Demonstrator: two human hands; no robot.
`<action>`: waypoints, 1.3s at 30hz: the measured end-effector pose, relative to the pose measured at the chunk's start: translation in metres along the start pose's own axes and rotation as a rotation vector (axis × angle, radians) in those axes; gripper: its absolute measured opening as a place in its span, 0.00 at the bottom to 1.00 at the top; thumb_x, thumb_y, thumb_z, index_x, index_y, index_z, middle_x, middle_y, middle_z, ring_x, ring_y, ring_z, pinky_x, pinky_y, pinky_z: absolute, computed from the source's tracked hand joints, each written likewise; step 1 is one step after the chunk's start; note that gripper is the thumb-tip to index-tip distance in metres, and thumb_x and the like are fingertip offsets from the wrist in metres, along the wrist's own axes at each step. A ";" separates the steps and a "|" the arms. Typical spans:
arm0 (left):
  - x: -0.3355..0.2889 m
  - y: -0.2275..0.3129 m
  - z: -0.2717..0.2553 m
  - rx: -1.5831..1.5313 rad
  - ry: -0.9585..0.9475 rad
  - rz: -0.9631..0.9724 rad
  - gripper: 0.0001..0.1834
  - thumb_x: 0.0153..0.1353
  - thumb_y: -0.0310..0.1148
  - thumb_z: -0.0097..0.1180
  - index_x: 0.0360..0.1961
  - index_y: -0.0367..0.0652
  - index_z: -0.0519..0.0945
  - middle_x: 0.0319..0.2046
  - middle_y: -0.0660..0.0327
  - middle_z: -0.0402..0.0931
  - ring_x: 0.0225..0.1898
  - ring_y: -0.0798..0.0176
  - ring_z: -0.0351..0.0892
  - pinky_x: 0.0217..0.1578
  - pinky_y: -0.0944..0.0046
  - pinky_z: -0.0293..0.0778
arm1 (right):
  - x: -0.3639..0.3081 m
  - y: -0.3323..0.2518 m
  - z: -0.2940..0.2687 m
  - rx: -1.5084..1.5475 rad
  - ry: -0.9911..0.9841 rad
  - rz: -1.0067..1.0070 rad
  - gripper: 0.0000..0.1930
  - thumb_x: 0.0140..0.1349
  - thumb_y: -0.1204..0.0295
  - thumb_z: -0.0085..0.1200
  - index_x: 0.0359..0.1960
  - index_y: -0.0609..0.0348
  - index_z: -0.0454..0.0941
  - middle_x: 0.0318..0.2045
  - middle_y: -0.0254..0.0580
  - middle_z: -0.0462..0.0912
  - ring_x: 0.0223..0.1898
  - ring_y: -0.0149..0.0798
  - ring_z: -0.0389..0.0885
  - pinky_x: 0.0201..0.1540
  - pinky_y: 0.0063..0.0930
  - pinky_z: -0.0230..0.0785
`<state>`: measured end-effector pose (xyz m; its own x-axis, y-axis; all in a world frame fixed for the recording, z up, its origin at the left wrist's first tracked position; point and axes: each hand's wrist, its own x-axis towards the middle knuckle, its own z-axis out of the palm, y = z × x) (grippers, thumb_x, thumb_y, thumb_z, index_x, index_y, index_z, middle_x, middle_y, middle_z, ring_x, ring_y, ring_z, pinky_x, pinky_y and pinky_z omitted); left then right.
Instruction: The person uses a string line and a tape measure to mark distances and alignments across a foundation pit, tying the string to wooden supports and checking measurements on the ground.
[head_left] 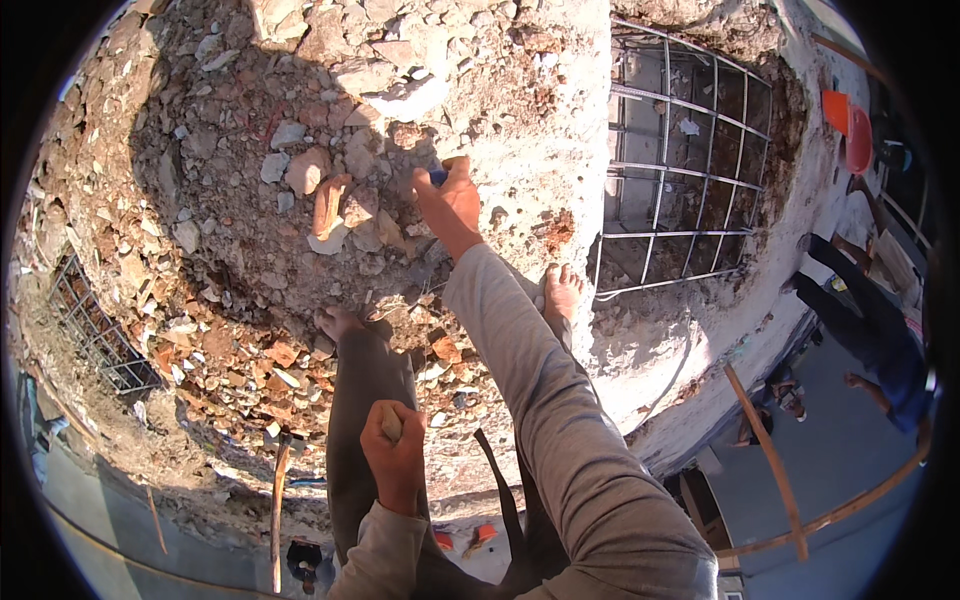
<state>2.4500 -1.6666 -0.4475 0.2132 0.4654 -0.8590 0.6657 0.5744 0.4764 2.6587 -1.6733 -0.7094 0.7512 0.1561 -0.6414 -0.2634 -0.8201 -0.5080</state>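
Observation:
My left hand [392,462] is closed in a fist above my left leg, around a pale stick-like piece [390,421] that looks like the end of a wooden handle; the rest of it is hidden. Further ahead, my right hand [450,212] reaches down over the rubble, its fingers curled about a small blue thing [438,177] too covered to name. Left of that hand lie a reddish-brown broken piece [330,207], a pinkish stone [307,170] and several grey stones. My bare right foot [563,290] stands on the pale ground.
A steel bar grid [690,165] covers a pit at the right; another bar cage [103,330] is at the far left. A person in dark clothes [870,320] is at the right, near orange and red containers [848,128]. Wooden poles [768,460] cross the lower right, beyond the edge.

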 end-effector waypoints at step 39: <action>-0.014 0.012 -0.009 -0.273 0.058 -0.157 0.10 0.57 0.17 0.56 0.25 0.42 0.69 0.21 0.73 0.63 0.22 0.81 0.58 0.21 0.74 0.57 | 0.030 0.004 0.008 0.059 0.102 0.139 0.30 0.59 0.50 0.54 0.45 0.69 0.63 0.32 0.64 0.82 0.38 0.61 0.83 0.46 0.49 0.72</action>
<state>2.4482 -1.6600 -0.4281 0.0770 0.3896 -0.9178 0.4691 0.7981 0.3781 2.6756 -1.6674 -0.7349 0.7616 -0.0156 -0.6478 -0.4017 -0.7958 -0.4532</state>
